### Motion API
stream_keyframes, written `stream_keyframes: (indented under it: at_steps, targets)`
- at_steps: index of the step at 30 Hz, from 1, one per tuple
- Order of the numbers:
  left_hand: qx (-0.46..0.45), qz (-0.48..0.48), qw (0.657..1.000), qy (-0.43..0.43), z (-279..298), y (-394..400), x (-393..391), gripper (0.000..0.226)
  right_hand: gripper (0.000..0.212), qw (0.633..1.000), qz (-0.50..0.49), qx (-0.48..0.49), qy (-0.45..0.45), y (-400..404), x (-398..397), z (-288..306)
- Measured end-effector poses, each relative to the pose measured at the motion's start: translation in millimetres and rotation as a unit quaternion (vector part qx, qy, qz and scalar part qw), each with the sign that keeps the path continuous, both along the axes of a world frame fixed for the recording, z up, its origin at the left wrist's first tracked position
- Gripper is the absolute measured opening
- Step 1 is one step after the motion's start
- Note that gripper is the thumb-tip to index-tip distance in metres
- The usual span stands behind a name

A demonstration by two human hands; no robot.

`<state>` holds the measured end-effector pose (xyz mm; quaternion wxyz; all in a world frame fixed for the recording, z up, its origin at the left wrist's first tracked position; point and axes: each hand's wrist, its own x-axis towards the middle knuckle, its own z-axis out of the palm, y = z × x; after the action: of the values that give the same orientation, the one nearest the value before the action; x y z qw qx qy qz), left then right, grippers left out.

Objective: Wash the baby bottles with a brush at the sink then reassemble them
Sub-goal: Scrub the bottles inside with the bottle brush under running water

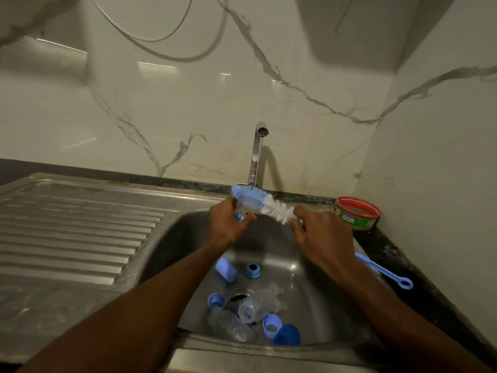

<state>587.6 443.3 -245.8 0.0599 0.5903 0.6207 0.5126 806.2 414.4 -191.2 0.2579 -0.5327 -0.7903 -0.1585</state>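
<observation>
Over the steel sink [172, 246], my left hand [228, 224] grips a small clear baby bottle [240, 214] with a coloured print. A bottle brush [274, 208] with blue and white bristles runs from that bottle towards my right hand [320, 235], which grips its handle end. The blue bristle end seems to sit inside the bottle. In the basin lie two clear bottles [248, 308] [231, 325], clear teats [274, 294], blue screw rings [252, 270] [216, 301] [272, 324] and blue caps [226, 269] [287, 335].
The tap [258, 154] stands behind the basin, right above the brush. A ribbed steel drainboard [80, 230] stretches to the left. On the dark counter at the right stand a red and green tub [357, 212] and a thin blue brush [384, 270].
</observation>
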Motion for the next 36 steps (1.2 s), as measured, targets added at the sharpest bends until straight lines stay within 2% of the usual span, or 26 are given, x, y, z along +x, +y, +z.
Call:
stream_keyframes:
  at_steps: [5, 10, 12, 16, 19, 22, 27, 32, 36]
  targets:
    - [-0.022, -0.110, 0.993, 0.038, -1.8, -0.6, 20.2, 0.048, 0.031, 1.000, -0.008, -0.007, 0.024, 7.2, -14.0, -0.2]
    - [-0.022, -0.113, 0.993, 0.001, -5.2, 3.6, 5.2, 0.049, 0.033, 0.998, -0.054, 0.012, 0.018, 7.3, -2.2, 3.7]
    - [-0.013, -0.135, 0.991, -0.010, -7.5, 4.2, -1.1, 0.054, 0.035, 0.997, -0.069, 0.000, 0.045, 11.1, 4.9, 2.3]
    - [0.001, -0.234, 0.971, -0.045, -1.8, -0.9, 7.4, 0.056, 0.040, 0.992, -0.032, -0.039, 0.114, 17.3, 5.6, -2.9]
    - [0.014, -0.295, 0.954, -0.049, 3.6, -4.5, 17.9, 0.058, 0.037, 0.995, -0.033, -0.037, 0.088, 17.4, -2.9, -3.6]
    - [0.036, -0.290, 0.955, -0.045, 6.6, -4.1, 12.6, 0.057, 0.037, 0.995, -0.046, -0.060, 0.069, 18.6, -2.4, -0.8]
    - [0.041, -0.216, 0.974, -0.054, 1.4, 3.4, -5.9, 0.056, 0.049, 0.995, 0.004, -0.067, 0.071, 18.4, 11.3, -0.1]
    - [0.049, -0.270, 0.961, 0.016, 3.1, -2.7, 11.6, 0.057, 0.056, 0.994, 0.069, -0.065, 0.062, 19.4, 3.2, -1.3]
    - [0.054, -0.249, 0.967, 0.023, 0.9, 0.4, 8.3, 0.059, 0.061, 0.994, 0.069, -0.066, 0.044, 21.3, 3.1, 2.4]
